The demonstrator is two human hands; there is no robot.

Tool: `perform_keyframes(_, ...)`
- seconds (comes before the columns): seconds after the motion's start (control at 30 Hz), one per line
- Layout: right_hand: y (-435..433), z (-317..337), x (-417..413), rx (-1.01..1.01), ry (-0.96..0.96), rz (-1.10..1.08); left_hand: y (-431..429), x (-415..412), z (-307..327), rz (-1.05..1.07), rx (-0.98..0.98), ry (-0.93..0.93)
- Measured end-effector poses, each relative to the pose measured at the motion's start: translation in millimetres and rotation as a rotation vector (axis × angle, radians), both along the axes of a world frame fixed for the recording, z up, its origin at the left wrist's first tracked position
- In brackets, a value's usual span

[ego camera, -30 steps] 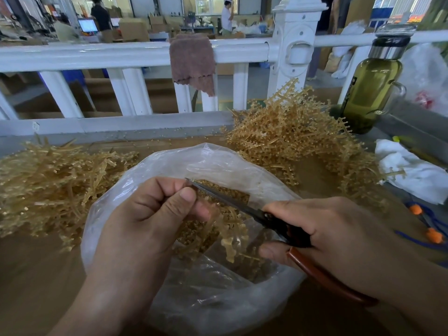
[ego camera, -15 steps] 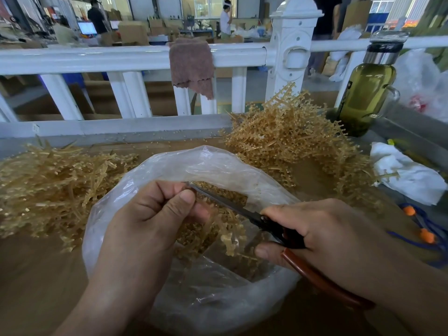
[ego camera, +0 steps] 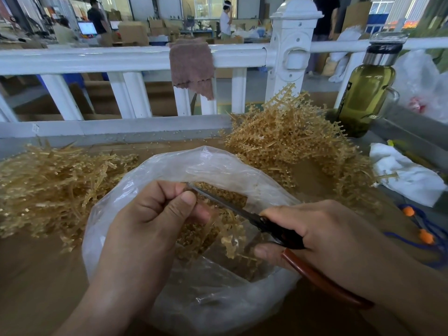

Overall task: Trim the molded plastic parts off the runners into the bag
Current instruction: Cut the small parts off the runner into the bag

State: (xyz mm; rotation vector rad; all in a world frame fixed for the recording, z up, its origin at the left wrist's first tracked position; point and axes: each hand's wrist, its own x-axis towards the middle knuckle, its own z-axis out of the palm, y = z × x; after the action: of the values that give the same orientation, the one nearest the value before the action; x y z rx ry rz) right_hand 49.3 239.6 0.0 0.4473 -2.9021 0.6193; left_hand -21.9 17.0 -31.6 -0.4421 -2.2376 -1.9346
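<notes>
L hand [ego camera: 150,221] fingers [ego camera: 179,209] pinching runner [ego camera: 232,241] over bag [ego camera: 218,299]; runner hangs at 4 o'clock from them. R hand [ego camera: 322,234] grips scissors [ego camera: 266,225], tip by L fingertips.

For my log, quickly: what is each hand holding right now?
Left hand: pinches a runner.
Right hand: grips the scissors.

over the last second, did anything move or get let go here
Nothing visibly moved, and nothing was taken or let go. The left hand still pinches the runner over the bag. The right hand still grips the scissors, with the blade tip at the left fingers.
</notes>
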Motion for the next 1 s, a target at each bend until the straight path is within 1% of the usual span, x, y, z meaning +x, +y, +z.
perform_keyframes(0.17,0.2,-4.2,-0.7,0.032,0.043,0.009,0.9,0.6,2.3,-0.006,0.064,0.006)
perform_keyframes(0.27,-1.2,-6.0,-2.5,-0.029,0.027,-0.002,0.4,0.3,4.5,-0.017,0.093,-0.007)
perform_keyframes(0.33,-2.4,-4.8,-2.3,-0.181,0.029,-0.033,-0.5,0.1,5.0,-0.026,0.142,-0.038)
perform_keyframes(0.43,-8.0,-2.3,2.9,-0.583,-0.045,-0.045,-0.1,1.9,6.3,-0.03,0.208,-0.053)
perform_keyframes(0.5,-18.2,-0.1,6.7,-0.72,-0.059,-0.019,0.9,5.4,9.0,-0.022,0.2,-0.018)
perform_keyframes(0.57,-31.9,2.6,7.4,-0.742,-0.054,-0.021,1.7,9.1,11.2,0.002,0.151,0.038)
perform_keyframes(0.63,-42.5,3.0,5.7,-0.697,-0.036,-0.056,3.9,12.8,12.2,0.016,0.127,0.089)
perform_keyframes(0.7,-49.7,5.4,3.6,-0.672,-0.038,-0.088,6.5,16.8,13.0,0.005,0.147,0.121)
perform_keyframes(0.77,-50.7,10.2,2.2,-0.734,-0.039,-0.08,8.5,19.5,14.8,-0.029,0.196,0.125)
perform_keyframes(0.83,-48.7,17.1,1.2,-0.847,-0.062,-0.051,6.6,17.0,14.8,-0.083,0.316,0.069)
perform_keyframes(0.9,-44.8,22.0,-1.8,-0.93,-0.077,-0.037,3.4,11.6,15.7,-0.112,0.417,-0.035)
perform_keyframes(1.0,-41.2,24.4,-8.9,-1.04,-0.054,-0.021,0.5,4.8,19.2,-0.156,0.448,-0.189)
